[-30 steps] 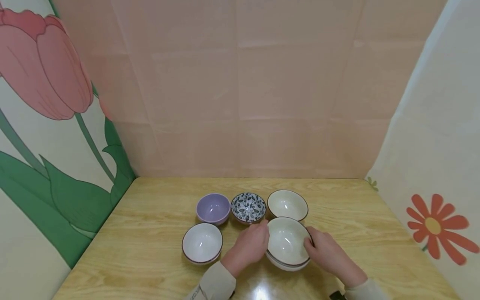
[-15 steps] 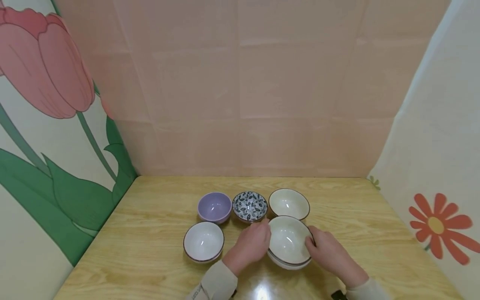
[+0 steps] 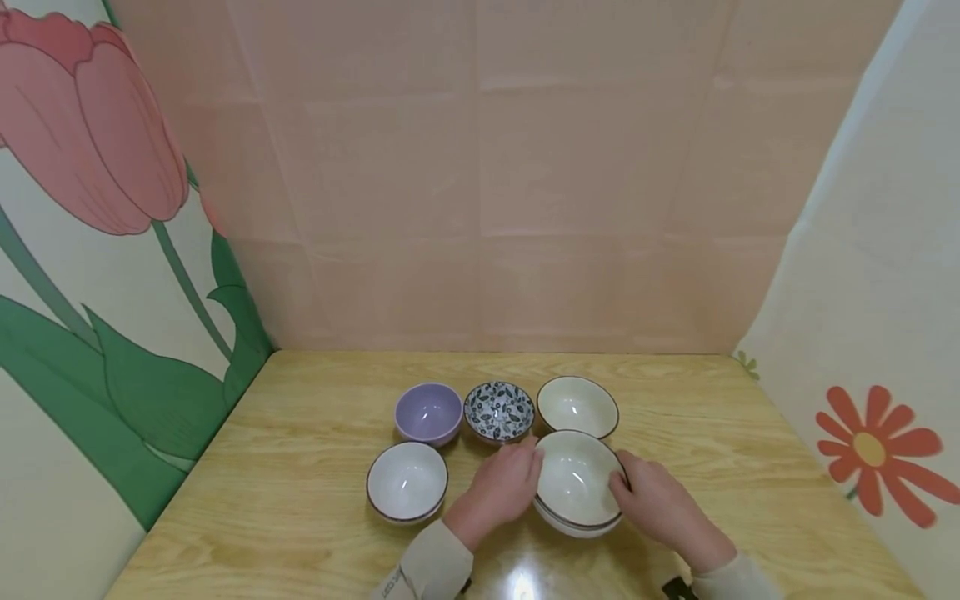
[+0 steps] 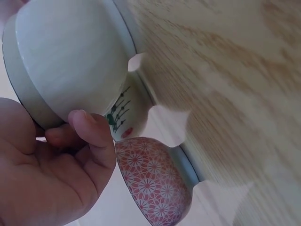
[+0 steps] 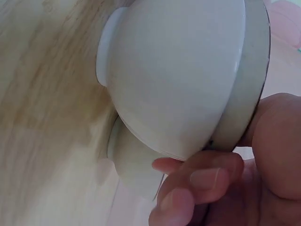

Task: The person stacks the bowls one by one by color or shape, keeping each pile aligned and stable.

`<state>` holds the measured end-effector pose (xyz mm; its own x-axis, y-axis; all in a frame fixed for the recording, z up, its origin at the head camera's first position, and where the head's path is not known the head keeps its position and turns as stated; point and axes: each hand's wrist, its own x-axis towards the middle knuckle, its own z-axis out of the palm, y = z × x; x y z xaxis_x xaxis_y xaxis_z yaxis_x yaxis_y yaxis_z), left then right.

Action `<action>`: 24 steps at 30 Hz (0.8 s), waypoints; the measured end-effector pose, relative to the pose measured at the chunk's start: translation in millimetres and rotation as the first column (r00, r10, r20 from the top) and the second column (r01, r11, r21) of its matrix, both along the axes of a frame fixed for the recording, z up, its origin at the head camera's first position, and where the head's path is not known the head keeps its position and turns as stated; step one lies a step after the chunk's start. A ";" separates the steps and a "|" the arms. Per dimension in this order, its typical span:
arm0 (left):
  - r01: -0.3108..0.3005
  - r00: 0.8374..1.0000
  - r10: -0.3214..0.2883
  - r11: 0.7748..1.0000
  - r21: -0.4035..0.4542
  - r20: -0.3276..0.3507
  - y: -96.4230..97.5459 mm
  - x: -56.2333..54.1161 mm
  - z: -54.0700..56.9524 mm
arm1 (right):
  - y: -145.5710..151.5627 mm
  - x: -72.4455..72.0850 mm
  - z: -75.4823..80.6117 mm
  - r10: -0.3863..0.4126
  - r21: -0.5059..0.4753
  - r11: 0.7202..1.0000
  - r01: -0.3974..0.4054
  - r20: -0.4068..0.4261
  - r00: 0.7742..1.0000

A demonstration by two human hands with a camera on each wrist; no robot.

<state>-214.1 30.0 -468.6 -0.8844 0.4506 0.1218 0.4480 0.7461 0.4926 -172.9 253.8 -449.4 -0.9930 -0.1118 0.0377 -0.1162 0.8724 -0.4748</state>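
Note:
Two nested bowls stand at the front right of the group. The upper cream bowl (image 3: 577, 477) has a dark rim, and only a band of the lower white bowl (image 3: 576, 528) shows beneath it. My left hand (image 3: 501, 483) grips the upper bowl's left side at the rim. On the opposite side my right hand (image 3: 654, 498) holds the same rim, thumb over the edge. In the right wrist view the lower bowl's foot is on the table, and the fingers (image 5: 207, 179) of that hand curl under the upper rim. Close behind sits another cream bowl (image 3: 577, 406).
A floral-patterned bowl (image 3: 498, 410), red outside in the left wrist view, sits just beyond my left hand. Left of it are a purple bowl (image 3: 428, 412) and a white bowl (image 3: 407, 482). The wooden table (image 3: 300, 500) meets a pink backdrop (image 3: 480, 208) at the back.
Both hands keep their hold on the upper bowl, with no visible movement of the bowls. Only the head view has shifted slightly.

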 end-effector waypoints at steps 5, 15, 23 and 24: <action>-0.021 1.000 0.020 0.999 0.036 0.022 -0.4 1.7 1.7 | 9.0 -8.6 5.3 -0.041 0.031 0.999 0.040 0.006 0.999; -0.054 0.998 0.054 0.998 0.034 0.010 -3.5 7.4 4.9 | 34.7 -69.7 8.3 -0.139 -0.073 0.988 0.137 -0.020 0.990; -0.061 0.997 0.060 0.998 0.031 0.057 -5.0 7.3 -1.1 | 39.4 -107.8 -8.8 -0.127 -0.096 0.988 0.124 -0.020 0.992; -0.061 0.997 0.059 0.998 0.033 0.057 -4.9 7.2 -1.2 | 39.3 -110.6 -10.9 -0.125 -0.100 0.987 0.122 -0.020 0.992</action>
